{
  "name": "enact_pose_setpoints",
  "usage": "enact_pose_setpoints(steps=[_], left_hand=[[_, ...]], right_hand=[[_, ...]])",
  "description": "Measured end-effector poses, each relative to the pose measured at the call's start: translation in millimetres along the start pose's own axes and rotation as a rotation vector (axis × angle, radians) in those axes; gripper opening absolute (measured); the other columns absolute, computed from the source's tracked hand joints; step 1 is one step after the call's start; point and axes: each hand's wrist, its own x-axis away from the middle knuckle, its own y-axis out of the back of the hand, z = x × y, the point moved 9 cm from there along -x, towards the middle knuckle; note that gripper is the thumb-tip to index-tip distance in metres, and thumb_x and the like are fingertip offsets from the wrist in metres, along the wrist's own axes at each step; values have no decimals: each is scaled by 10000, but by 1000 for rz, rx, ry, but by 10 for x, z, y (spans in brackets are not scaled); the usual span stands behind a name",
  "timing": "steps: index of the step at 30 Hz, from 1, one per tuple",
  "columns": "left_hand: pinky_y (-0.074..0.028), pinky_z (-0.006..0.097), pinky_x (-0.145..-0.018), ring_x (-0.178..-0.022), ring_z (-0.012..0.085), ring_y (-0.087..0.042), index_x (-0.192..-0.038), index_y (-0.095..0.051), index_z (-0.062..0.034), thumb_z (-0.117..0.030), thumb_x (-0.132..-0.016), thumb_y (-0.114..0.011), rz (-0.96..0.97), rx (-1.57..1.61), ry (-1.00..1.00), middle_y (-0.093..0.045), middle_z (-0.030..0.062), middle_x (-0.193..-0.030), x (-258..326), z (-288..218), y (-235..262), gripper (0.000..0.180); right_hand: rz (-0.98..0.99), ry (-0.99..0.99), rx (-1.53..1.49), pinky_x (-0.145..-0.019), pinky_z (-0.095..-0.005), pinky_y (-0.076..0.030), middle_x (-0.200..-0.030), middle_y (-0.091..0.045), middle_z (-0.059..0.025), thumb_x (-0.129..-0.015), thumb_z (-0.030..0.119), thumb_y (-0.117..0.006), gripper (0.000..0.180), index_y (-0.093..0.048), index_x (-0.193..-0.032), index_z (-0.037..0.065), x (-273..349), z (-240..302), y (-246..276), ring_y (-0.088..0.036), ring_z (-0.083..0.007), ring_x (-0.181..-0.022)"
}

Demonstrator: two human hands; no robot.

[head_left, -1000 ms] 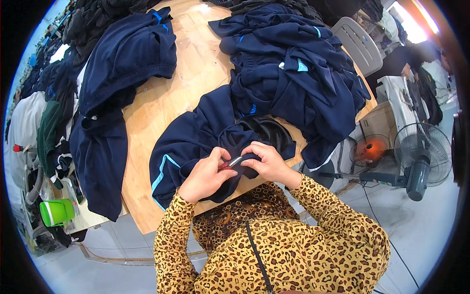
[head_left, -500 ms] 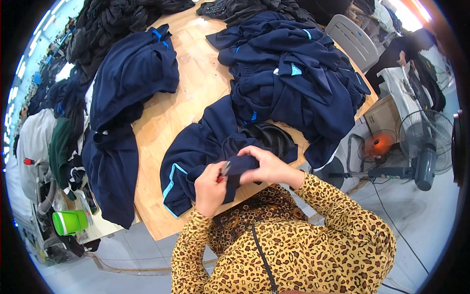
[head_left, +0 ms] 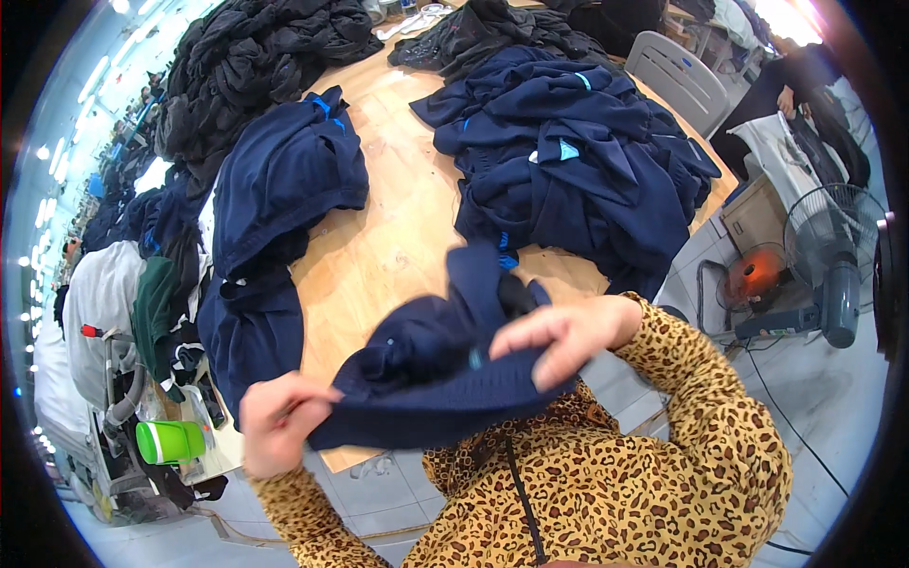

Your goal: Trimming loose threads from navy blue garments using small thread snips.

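Note:
A navy garment (head_left: 426,409) with a broad ribbed band stretches between my hands at the near table edge. At the band's left end, the fingers of my left hand (head_left: 282,421) are closed on the cloth. Motion blurs them, and I cannot make out whether the small red-and-metal tool seen earlier is still in that hand. My right hand (head_left: 568,339) rests over the band's right part, its thumb and fingers stretched apart against the fabric. The rest of the garment is bunched on the wooden table (head_left: 379,227) beyond the band.
Navy garments are heaped at the right (head_left: 578,180), and others hang over the left table edge (head_left: 284,180). Black clothes (head_left: 265,66) are piled at the far left. A grey chair (head_left: 677,80) and fan (head_left: 833,256) stand right. A green bucket (head_left: 170,442) is at lower left.
My hands have moved apart, the left one out to the left. The garment has been drawn nearer and its band spread lengthwise. The view has shifted slightly.

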Motion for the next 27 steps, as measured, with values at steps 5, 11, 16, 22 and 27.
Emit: enact_pose_setpoints(steps=[5,11,16,22,27], left_hand=[[-335,216,-489,-526,67,-472,-810,-629,15,-70,-810,-665,96,-139,128,-559,12,-599,-149,-323,-4,92],[-327,199,-515,-569,49,-464,-818,-648,23,-122,-782,-713,35,235,53,-568,-4,-643,-187,-542,-45,163],[-433,224,-572,-617,144,-595,-775,-644,56,-190,-767,-721,-79,303,-33,-663,129,-738,8,-645,263,257],[-404,229,-607,-624,124,-534,-784,-600,44,-236,-831,-682,-405,20,-44,-604,80,-710,422,-601,863,296],[-379,218,-612,-651,89,-502,-859,-560,24,-157,-883,-613,-485,83,-201,-569,44,-711,384,-719,1115,190]], right_hand=[[-710,303,1609,-788,-402,-455,-934,-564,-140,-680,289,-764,491,-557,-1059,55,-104,726,189,-550,-323,-916],[-669,607,1191,-829,-414,-398,-1052,-527,-159,-659,150,-701,469,-529,-1082,43,-883,348,-227,-506,-343,-1008],[-1003,631,1225,-876,-460,-340,-1043,-516,-130,-600,39,-642,459,-577,-1053,69,-897,361,82,-447,-325,-1085],[-1351,913,1213,-837,-360,-395,-955,-520,-134,-622,-18,-640,386,-589,-994,73,-229,1257,493,-487,-338,-921],[-1038,652,946,-847,-392,-427,-895,-604,-151,-729,171,-690,235,-640,-910,29,-79,1771,506,-562,-308,-904]])
